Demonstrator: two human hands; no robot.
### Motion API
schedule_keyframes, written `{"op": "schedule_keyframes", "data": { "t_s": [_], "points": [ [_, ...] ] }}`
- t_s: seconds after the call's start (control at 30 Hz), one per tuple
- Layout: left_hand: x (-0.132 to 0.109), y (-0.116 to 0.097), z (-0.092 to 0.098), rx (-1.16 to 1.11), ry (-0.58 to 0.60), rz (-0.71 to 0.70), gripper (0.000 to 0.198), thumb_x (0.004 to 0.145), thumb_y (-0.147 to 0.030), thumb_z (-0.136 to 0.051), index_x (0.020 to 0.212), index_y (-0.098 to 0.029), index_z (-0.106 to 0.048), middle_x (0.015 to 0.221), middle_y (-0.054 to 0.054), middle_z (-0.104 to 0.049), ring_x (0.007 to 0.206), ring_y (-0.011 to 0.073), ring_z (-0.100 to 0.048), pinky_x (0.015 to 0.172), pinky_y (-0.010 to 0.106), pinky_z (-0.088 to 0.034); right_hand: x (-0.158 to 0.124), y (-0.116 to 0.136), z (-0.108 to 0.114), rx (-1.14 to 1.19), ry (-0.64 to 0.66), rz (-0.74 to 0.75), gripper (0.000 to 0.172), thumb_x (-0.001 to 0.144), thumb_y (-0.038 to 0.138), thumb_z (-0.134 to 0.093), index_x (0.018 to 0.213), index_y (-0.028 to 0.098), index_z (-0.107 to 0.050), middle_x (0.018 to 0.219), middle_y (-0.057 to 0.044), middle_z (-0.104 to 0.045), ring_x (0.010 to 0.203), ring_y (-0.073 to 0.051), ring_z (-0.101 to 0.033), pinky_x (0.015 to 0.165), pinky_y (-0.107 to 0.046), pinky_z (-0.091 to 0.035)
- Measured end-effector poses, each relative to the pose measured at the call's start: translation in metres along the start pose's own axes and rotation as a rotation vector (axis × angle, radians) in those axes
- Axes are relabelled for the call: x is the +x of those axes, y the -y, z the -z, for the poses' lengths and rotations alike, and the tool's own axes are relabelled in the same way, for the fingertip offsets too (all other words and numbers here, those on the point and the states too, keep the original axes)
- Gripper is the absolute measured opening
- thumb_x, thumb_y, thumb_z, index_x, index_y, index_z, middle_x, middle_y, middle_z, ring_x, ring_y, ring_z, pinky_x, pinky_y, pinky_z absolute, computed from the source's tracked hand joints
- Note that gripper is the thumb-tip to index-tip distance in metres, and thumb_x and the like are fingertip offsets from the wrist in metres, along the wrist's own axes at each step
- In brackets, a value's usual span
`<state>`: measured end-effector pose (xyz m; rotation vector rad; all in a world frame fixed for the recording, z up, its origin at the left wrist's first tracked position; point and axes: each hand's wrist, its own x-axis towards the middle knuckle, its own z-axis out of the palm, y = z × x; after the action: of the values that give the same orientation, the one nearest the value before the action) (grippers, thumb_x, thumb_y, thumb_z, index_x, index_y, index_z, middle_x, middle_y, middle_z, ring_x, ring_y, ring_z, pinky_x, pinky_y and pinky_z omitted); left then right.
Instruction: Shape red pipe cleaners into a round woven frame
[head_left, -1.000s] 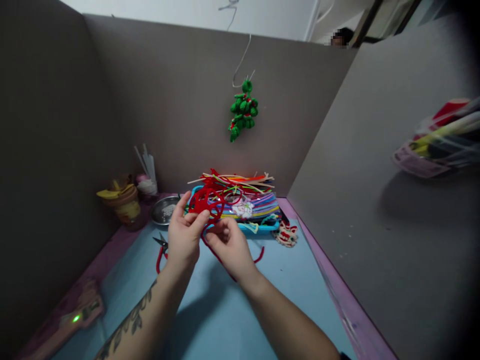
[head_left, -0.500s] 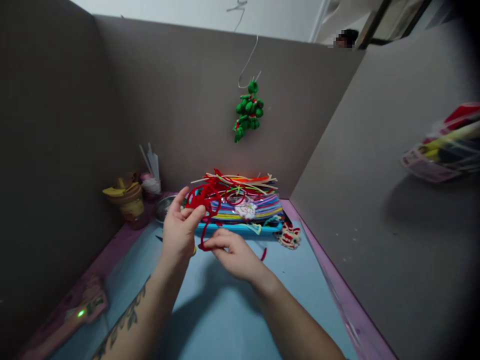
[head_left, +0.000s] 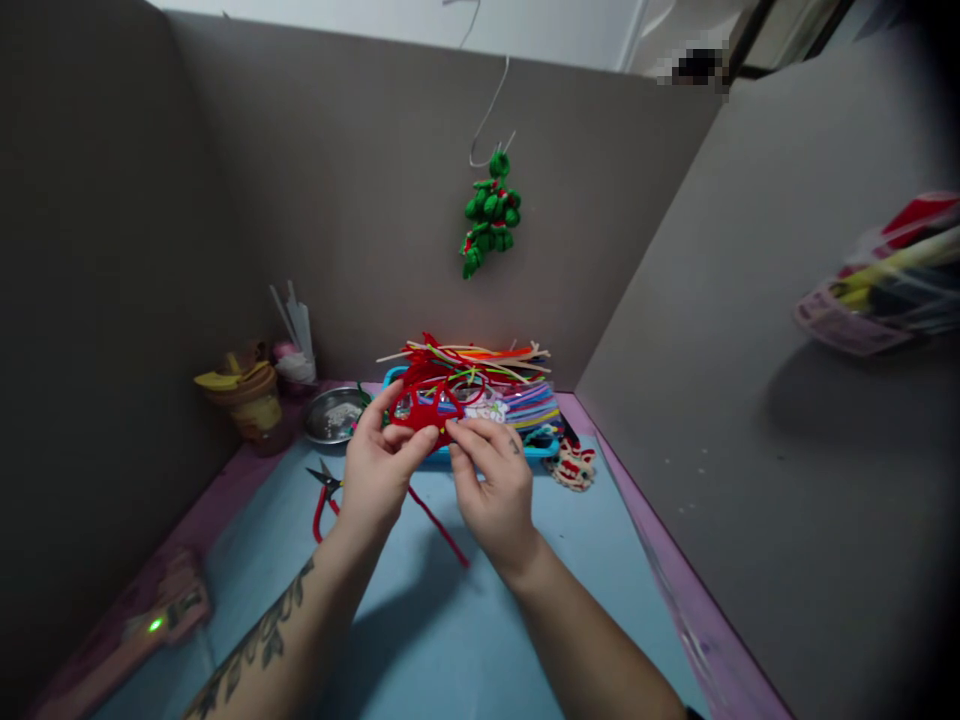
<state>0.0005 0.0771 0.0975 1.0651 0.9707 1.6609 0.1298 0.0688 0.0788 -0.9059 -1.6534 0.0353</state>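
Note:
Both hands are raised over the blue mat (head_left: 427,620). My left hand (head_left: 382,455) is closed on a red pipe-cleaner piece (head_left: 424,412) bent into loops, pinching it between thumb and fingers. At the right edge of that piece, my right hand (head_left: 495,485) pinches it with thumb and fingertips. A loose red strand (head_left: 441,525) hangs down between my hands. Behind them lies a blue tray (head_left: 544,450) holding bundles of coloured pipe cleaners (head_left: 529,405). Red-handled scissors (head_left: 322,500) lie on the mat left of my left wrist.
A metal bowl (head_left: 330,415) with small white bits stands back left, beside pots (head_left: 255,405) and white sticks (head_left: 294,325). A pink glue gun (head_left: 165,610) lies front left. A red-and-cream ornament (head_left: 572,467) sits right of the tray. A green ornament (head_left: 491,215) hangs on the back panel.
My right hand has moved up to the red piece beside my left fingers. The strand it held low now hangs free. The scissors and metal bowl show more fully.

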Motion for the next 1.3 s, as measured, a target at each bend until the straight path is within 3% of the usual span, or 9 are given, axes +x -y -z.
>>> {"op": "schedule_keyframes", "data": {
  "t_s": [0.23, 0.6, 1.0, 1.3],
  "points": [
    [-0.0017, -0.0019, 0.0006, 0.082, 0.038, 0.014, 0.079, 0.065, -0.025, -0.081, 0.137, -0.018, -0.048, 0.051, -0.007, -0.059, 0.044, 0.0063, -0.049, 0.047, 0.016, -0.039, 0.0041, -0.003, 0.0019, 0.009, -0.005, 0.008, 0.019, 0.089, 0.014, -0.056, 0.099, 0.019, -0.07, 0.096, -0.007, -0.067, 0.092, -0.02, -0.06, 0.085, -0.036, -0.05],
    [0.004, 0.0014, 0.0034, -0.056, 0.062, 0.096, 0.069, 0.064, -0.024, -0.082, 0.125, -0.015, -0.052, 0.055, -0.006, -0.063, 0.049, 0.0057, -0.053, 0.055, 0.016, -0.041, 0.0022, 0.0007, -0.0007, 0.061, -0.045, -0.035, 0.018, 0.09, 0.017, -0.057, 0.103, 0.02, -0.069, 0.093, -0.007, -0.068, 0.089, -0.019, -0.062, 0.083, -0.035, -0.051],
    [0.0032, -0.0015, 0.0027, 0.024, 0.1, 0.123, 0.069, 0.062, -0.024, -0.081, 0.122, -0.013, -0.049, 0.055, -0.005, -0.065, 0.047, 0.0068, -0.053, 0.052, 0.017, -0.04, -0.0014, 0.0013, -0.0029, 0.083, -0.113, -0.036, 0.02, 0.088, 0.015, -0.059, 0.102, 0.021, -0.073, 0.088, -0.006, -0.069, 0.085, -0.018, -0.063, 0.079, -0.034, -0.052],
    [0.0035, -0.0064, 0.0014, 0.112, 0.14, 0.152, 0.067, 0.061, -0.027, -0.078, 0.119, -0.013, -0.047, 0.046, -0.01, -0.056, 0.038, 0.0054, -0.042, 0.041, 0.016, -0.028, 0.0012, -0.0026, -0.0046, 0.176, -0.092, -0.111, 0.015, 0.087, 0.015, -0.061, 0.092, 0.022, -0.072, 0.087, -0.004, -0.069, 0.086, -0.017, -0.063, 0.08, -0.033, -0.051]
  ]
}}
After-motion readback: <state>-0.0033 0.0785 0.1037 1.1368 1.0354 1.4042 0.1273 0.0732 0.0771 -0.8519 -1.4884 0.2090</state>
